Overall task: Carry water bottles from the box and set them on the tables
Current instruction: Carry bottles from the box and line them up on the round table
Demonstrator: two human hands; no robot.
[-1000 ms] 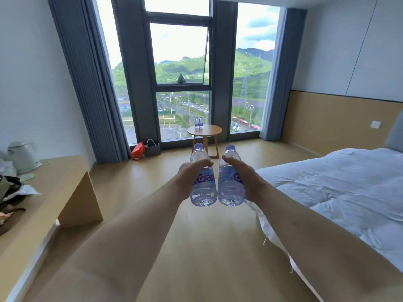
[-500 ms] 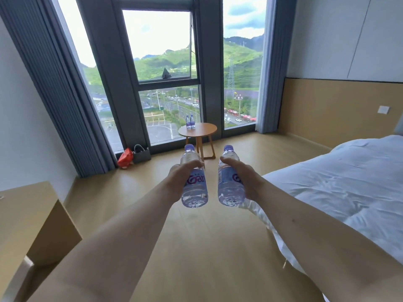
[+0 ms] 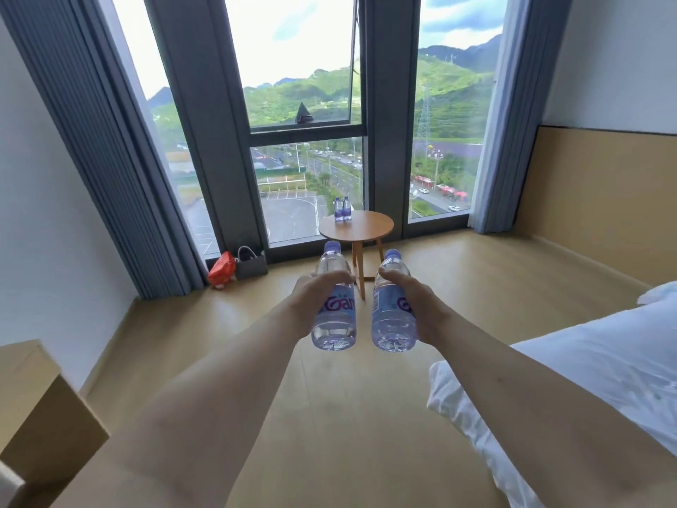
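Both arms reach straight out over the wooden floor [image 3: 329, 416], each hand wrapped around its own water bottle. The left hand [image 3: 311, 300] grips the left bottle [image 3: 335, 317] around the upper label, fingers curled over the front, and the right hand [image 3: 414, 302] holds the right bottle [image 3: 390, 317] the same way from the other side. The two bottles stand nearly upright, purple caps on top, just beside each other with a narrow gap between them, not touching. Directly beyond the gap between the hands, well apart from them, stands the round wooden table [image 3: 366, 227] by the window [image 3: 304, 104]. Near its far left edge two more bottles [image 3: 342, 209] stand close together; they are too small to tell whether they touch. Left of the left hand, against the window base, sit a red bag [image 3: 221, 269] and a grey bag [image 3: 251, 265]. Right of the right arm lies the bed [image 3: 604, 361] with its white duvet, and below the left arm a corner of a light wooden desk [image 3: 40, 416] shows.
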